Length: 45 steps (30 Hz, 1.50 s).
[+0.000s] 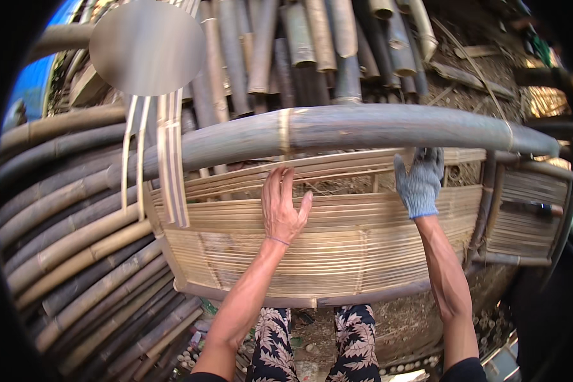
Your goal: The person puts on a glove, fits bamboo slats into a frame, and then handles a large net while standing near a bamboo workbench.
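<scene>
In front of me is a bamboo bench seat, its surface a row of thin split bamboo slats (325, 258) in a frame. My left hand (281, 210), bare with a thin band at the wrist, reaches over it. Its fingers are stretched, the thumb apart, and the fingertips lie at a loose strip of slats (235, 180) along the far side. Farther right, my right hand (420, 184) wears a grey knit glove. Its thumb stands away from the fingers, which reach toward the slats under a thick bamboo pole (363, 127); the fingertips are partly hard to see.
Long bamboo poles (76, 235) are stacked on the left, and more cut poles (299, 44) lie beyond the bench. Several flat strips (172, 159) hang over the thick pole at the left. A smaller slatted bamboo panel (527, 210) adjoins at the right.
</scene>
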### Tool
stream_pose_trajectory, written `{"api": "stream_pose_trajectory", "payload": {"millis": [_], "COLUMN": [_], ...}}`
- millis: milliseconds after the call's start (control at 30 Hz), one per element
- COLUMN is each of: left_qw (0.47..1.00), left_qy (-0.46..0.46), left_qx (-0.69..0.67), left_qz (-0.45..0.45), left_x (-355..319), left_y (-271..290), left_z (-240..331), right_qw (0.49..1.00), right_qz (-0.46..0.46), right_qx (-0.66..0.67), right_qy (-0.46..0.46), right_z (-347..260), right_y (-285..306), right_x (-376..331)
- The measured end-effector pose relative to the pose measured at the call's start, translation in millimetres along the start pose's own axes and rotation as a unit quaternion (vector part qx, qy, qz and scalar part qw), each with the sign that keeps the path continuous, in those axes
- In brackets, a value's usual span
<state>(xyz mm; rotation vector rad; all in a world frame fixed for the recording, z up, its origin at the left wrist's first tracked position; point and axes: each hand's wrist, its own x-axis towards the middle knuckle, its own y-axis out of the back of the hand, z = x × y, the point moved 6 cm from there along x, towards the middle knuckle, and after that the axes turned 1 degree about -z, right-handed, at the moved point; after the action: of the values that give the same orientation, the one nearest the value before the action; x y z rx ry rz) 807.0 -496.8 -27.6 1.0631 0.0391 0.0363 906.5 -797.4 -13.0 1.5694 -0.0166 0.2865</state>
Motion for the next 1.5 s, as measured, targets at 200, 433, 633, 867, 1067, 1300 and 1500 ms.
{"api": "stream_pose_trajectory", "payload": {"millis": [200, 433, 633, 867, 1067, 1300, 1500], "left_qw": [0.936, 0.932, 0.963, 0.973, 0.982, 0.97, 0.869], "left_qy": [0.33, 0.32, 0.227, 0.204, 0.146, -0.055, 0.162], "left_qx": [0.079, 0.159, 0.098, 0.104, 0.101, -0.042, 0.109], "left_qz": [0.091, 0.065, 0.103, -0.018, 0.064, -0.233, -0.455], "left_x": [-109, -80, -41, -47, -44, -26, 12], "left_y": [60, 84, 95, 92, 93, -13, -24], "left_z": [-204, -275, -280, -309, -242, -61, -59], "right_qw": [0.928, 0.858, 0.831, 0.949, 0.972, 0.956, 0.918], "right_qz": [-0.231, -0.391, -0.449, -0.185, -0.185, -0.157, -0.081], "right_qx": [0.201, 0.187, 0.239, 0.152, 0.121, 0.005, 0.013], "right_qy": [0.214, 0.276, 0.226, 0.205, 0.074, -0.248, -0.388], "right_z": [-201, -346, -337, -318, -175, 42, 62], "right_y": [9, -56, -87, 0, 4, -24, -46], "right_x": [5, 19, 40, 12, -57, -118, -94]}}
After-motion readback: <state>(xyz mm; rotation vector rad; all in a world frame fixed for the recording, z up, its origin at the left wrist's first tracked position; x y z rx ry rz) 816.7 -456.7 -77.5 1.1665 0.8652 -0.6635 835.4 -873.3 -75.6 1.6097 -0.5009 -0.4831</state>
